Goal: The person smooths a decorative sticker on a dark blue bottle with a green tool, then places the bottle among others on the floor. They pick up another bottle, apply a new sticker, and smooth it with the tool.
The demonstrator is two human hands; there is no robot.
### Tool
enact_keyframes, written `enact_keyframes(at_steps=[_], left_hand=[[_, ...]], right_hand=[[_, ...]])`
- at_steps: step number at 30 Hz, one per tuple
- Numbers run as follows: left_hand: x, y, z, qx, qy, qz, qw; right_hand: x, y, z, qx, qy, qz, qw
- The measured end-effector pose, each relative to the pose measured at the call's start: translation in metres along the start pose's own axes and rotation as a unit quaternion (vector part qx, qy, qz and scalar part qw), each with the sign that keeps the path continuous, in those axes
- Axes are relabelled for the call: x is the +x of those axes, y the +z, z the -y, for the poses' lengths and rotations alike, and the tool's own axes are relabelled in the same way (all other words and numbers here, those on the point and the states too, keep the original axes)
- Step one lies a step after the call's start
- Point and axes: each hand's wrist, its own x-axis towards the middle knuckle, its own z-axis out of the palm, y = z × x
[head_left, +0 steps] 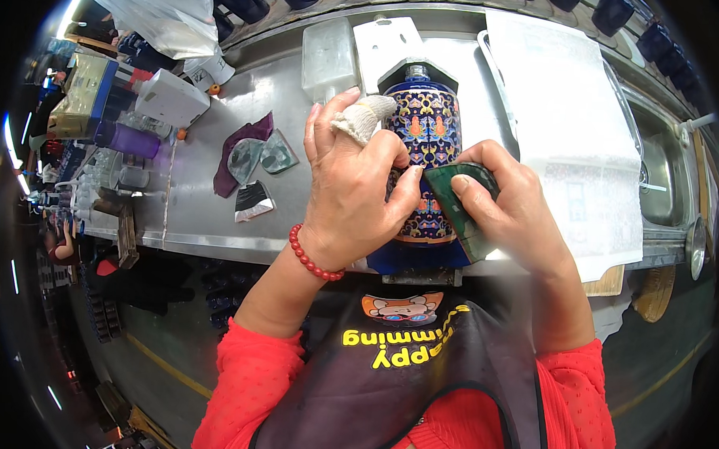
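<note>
Glossy blue bottle (428, 132), smooth metal table (193, 189), rough knit finger cover (365, 118), matt white sheet (573, 129), glossy plastic bag (165, 13)

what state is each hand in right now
Left hand: partly curled at the patterned blue bottle; grip cannot be told.
Right hand: closed, holding a flat dark green piece.

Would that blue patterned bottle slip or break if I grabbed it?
The blue patterned bottle might be slippery, since its shoulder looks glossy. It looks like glass, so it may be fragile, perhaps most at its slim neck.
</note>
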Motion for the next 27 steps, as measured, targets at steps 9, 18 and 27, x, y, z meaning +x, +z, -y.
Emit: enact_keyframes(at_steps=[9,18,27], left_hand=[[0.0013,-0.0025,0.0044,-0.013,-0.002,0.007,1.0],[0.0017,-0.0014,0.0051,0.004,0.009,0.003,1.0],[0.0021,-0.003,0.0014,0.011,0.012,0.004,1.0]], right_hand=[[0.0015,0.0015,-0.0009,0.011,0.007,0.006,1.0],[0.0021,0.0023,-0.0007,0.01,-0.002,-0.006,1.0],[0.0018,0.0025,-0.0017,0.013,-0.005,-0.006,1.0]])
